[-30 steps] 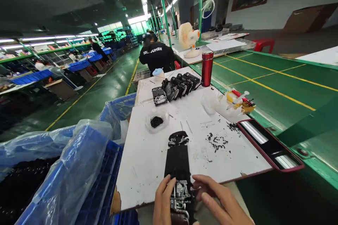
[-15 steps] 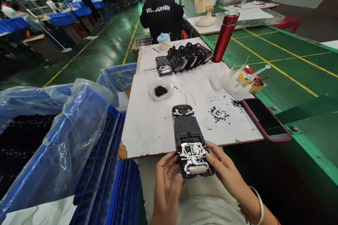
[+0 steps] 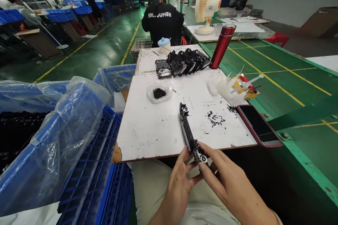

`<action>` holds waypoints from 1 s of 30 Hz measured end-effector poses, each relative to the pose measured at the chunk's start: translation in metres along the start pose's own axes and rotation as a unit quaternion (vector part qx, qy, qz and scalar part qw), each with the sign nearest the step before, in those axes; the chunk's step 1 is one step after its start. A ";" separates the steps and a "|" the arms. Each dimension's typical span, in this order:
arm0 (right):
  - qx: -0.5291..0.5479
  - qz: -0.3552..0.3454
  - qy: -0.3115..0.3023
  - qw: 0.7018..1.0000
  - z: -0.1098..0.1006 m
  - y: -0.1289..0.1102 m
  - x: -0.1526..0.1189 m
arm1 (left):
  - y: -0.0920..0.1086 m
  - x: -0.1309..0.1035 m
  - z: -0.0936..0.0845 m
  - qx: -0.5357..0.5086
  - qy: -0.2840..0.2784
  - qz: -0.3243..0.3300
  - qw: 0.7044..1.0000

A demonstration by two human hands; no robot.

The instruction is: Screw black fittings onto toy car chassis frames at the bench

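Observation:
A black toy car chassis (image 3: 189,134) with silver parts is tipped on its edge over the front of the white tabletop (image 3: 148,126), so its narrow side shows. My left hand (image 3: 181,175) grips its near end from the left and below. On the other side, my right hand (image 3: 221,174) holds the same end, thumb and fingers around a silver round part. Farther back lie several similar chassis (image 3: 185,63) leaning on one another. A clear plastic bag (image 3: 151,95) holds small black pieces (image 3: 159,93), and more black bits (image 3: 217,119) are scattered at the right.
A phone (image 3: 260,124) lies at the right edge, near glue syringes (image 3: 246,84). A red flask (image 3: 223,47), a lidded cup (image 3: 164,45) and a fan (image 3: 206,10) stand farther back. Blue crates (image 3: 92,154) line the left. A person in black (image 3: 162,24) sits ahead.
The chassis has rolled from showing its flat underside to standing on its side. Both hands have shifted their hold on its near end, and the view has moved slightly.

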State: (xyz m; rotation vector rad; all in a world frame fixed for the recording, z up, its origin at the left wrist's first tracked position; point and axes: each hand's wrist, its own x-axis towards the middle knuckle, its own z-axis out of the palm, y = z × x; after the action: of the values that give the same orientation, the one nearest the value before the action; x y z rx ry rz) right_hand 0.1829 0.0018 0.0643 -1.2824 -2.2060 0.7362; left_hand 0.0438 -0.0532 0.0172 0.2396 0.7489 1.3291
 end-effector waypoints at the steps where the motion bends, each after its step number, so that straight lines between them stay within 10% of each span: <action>1: -0.020 0.003 -0.018 1.000 0.001 -0.005 0.002 | -0.001 0.002 0.002 -0.022 0.000 -0.004 1.000; 15: -0.132 0.010 -0.156 0.979 0.027 -0.037 0.023 | -0.004 0.010 -0.003 -0.210 0.151 -0.103 0.960; 19: -0.030 -0.004 -0.161 0.987 0.018 -0.026 0.020 | -0.007 0.012 -0.017 -0.211 0.113 -0.111 0.965; 30: 0.152 0.008 0.069 0.986 0.011 0.033 0.015 | -0.014 0.019 -0.017 -0.222 -0.105 -0.083 0.966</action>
State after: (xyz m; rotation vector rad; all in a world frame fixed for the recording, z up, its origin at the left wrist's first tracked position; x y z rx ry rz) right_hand 0.1902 0.0265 0.0360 -1.1612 -1.8887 0.9204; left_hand 0.0455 -0.0433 -0.0102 -0.0425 0.2719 1.2521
